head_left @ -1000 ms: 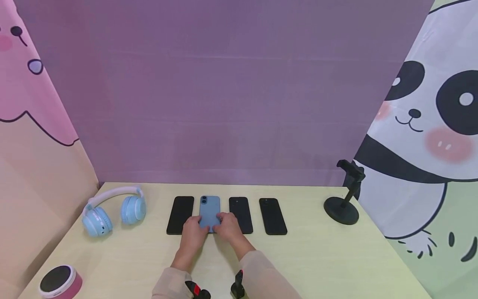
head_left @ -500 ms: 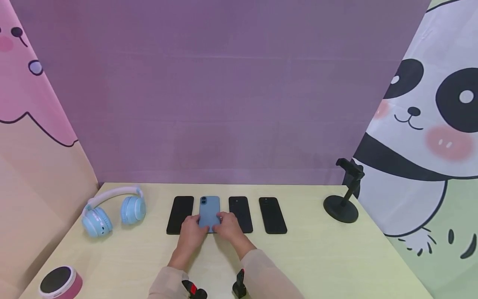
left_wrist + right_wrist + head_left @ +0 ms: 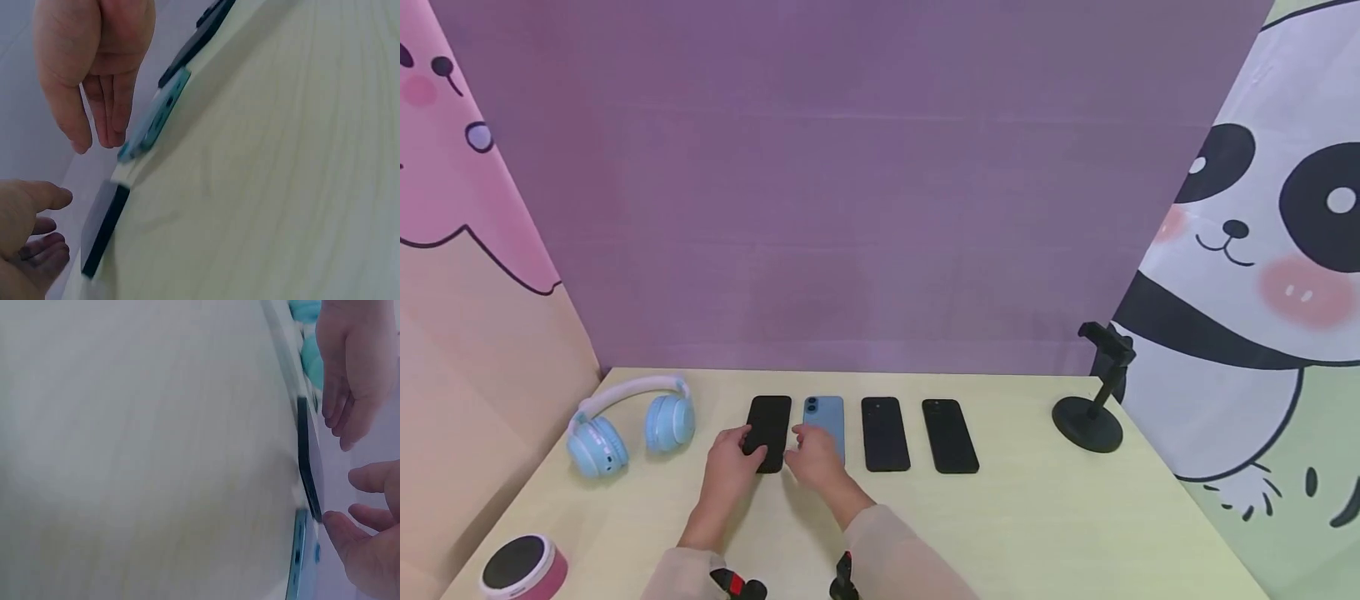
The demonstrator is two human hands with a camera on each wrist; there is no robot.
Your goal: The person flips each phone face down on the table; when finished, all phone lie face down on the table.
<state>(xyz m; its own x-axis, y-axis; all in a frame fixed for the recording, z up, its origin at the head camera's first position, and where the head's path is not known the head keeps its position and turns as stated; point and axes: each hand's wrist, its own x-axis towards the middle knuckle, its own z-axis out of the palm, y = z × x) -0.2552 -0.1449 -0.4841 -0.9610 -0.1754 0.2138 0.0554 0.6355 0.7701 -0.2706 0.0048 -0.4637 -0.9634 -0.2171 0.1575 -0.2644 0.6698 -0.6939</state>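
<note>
Four-in-a-row style, several smartphones lie flat side by side on the pale table. My left hand (image 3: 728, 467) hovers at the near left part of the leftmost black smartphone (image 3: 770, 421), thumb apart from the fingers. My right hand (image 3: 817, 458) is between that phone and the light-blue smartphone (image 3: 827, 413), covering part of the blue one's lower left. In the left wrist view, gaps show between both hands and the black phone (image 3: 103, 228). The right wrist view has the right fingertips (image 3: 337, 528) close beside the black phone's end; contact is unclear.
Two more black smartphones (image 3: 885, 433) lie to the right. Light-blue headphones (image 3: 666, 421) rest at the back left, and a pink round container with a dark top (image 3: 523, 567) is near the front left. A black stand (image 3: 1086, 422) rises at the back right.
Both hands have left the blue smartphone and shifted left to the leftmost black one. The phones themselves keep their places.
</note>
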